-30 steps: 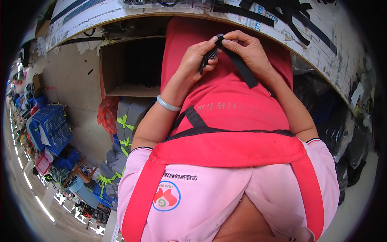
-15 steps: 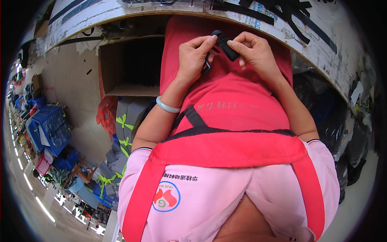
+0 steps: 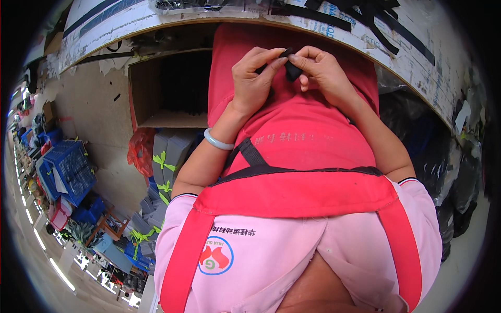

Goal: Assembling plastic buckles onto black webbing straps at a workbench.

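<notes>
A small black strap piece (image 3: 293, 73) is pinched between my two hands, above the lap of my red apron (image 3: 297, 115). My left hand (image 3: 252, 78) is closed, with thumb and forefinger on the strap's upper left end. My right hand (image 3: 324, 72) grips it just to the right, and a dark flap hangs below the right fingertips. The two hands nearly touch. Fingers cover much of the strap, so its full shape is hidden.
Ahead is a worktable (image 3: 209, 22) with loose black straps (image 3: 378, 26) on it. An open cardboard box (image 3: 167, 122) stands below at left, near a red plastic bag (image 3: 141, 151) and grey bundles (image 3: 175, 148) with yellow-green ties. Blue crates (image 3: 68, 169) are farther left. Dark plastic bags (image 3: 422, 151) lie at right.
Both hands have drawn closer together on the black strap piece. My left fingers have shifted right, and the strap is turned and more covered; its loop below the left hand no longer shows.
</notes>
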Demonstrator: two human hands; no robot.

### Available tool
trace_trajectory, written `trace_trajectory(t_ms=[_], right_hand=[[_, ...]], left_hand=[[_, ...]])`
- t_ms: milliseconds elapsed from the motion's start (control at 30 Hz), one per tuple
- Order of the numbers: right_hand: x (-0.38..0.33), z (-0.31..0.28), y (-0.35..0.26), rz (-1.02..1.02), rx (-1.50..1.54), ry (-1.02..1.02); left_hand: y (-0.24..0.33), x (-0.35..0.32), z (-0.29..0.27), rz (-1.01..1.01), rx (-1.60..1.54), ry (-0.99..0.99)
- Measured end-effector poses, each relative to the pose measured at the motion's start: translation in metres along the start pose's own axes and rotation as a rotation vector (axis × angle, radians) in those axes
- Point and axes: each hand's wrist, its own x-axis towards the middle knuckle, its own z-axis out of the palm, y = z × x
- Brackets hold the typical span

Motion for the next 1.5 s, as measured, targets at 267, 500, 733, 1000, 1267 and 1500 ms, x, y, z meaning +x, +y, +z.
trace_trajectory(t_ms=[267, 500, 733, 1000, 1267, 1500], right_hand=[[-0.001, 0.006, -0.003, -0.161, -0.034, -0.008], [0.013, -0.005, 0.012, -0.087, -0.059, -0.044], [0.018, -0.002, 0.022, -0.156, -0.098, -0.097], [0.019, -0.001, 0.020, -0.208, -0.124, -0.207], [0.019, -0.003, 0.016, -0.260, -0.103, -0.176], [0.021, 0.000, 0.016, -0.267, -0.065, -0.182]], left_hand=[[0.004, -0.001, -0.007, -0.103, -0.082, 0.033], [0.012, -0.003, -0.003, -0.337, -0.254, 0.017], [0.005, -0.001, -0.013, -0.625, -0.487, -0.012], [0.000, 0.005, -0.022, -0.754, -0.800, -0.003], [0.004, -0.002, -0.021, -0.773, -0.739, -0.042], [0.005, -0.009, -0.012, -0.351, -0.195, 0.006]])
